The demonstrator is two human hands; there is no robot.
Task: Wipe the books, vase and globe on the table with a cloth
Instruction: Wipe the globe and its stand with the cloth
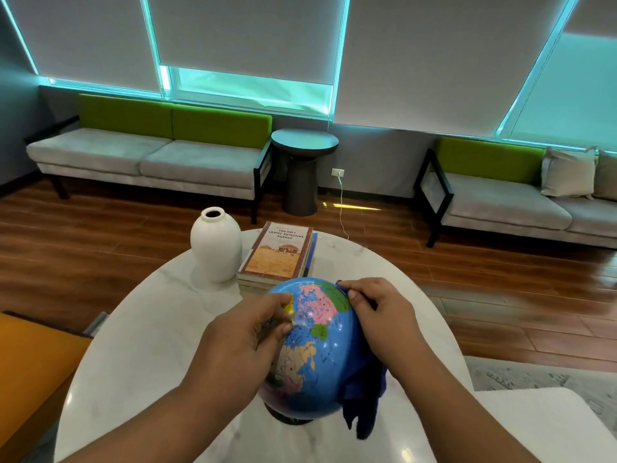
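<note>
A blue globe [317, 349] on a dark base stands at the near middle of the round white marble table [150, 329]. My left hand [240, 339] grips its left side with curled fingers. My right hand [384, 319] holds a dark blue cloth [364, 396] against the globe's upper right side; the cloth hangs down below my wrist. Behind the globe lies a stack of books [280, 255] with a tan cover on top. A white vase [216, 248] stands upright to the left of the books.
An orange seat [30, 372] sits at the left of the table. Beyond lie a wooden floor, two grey and green sofas [150, 155], a dark round side table [303, 168] and a white cable [341, 208] from a wall socket.
</note>
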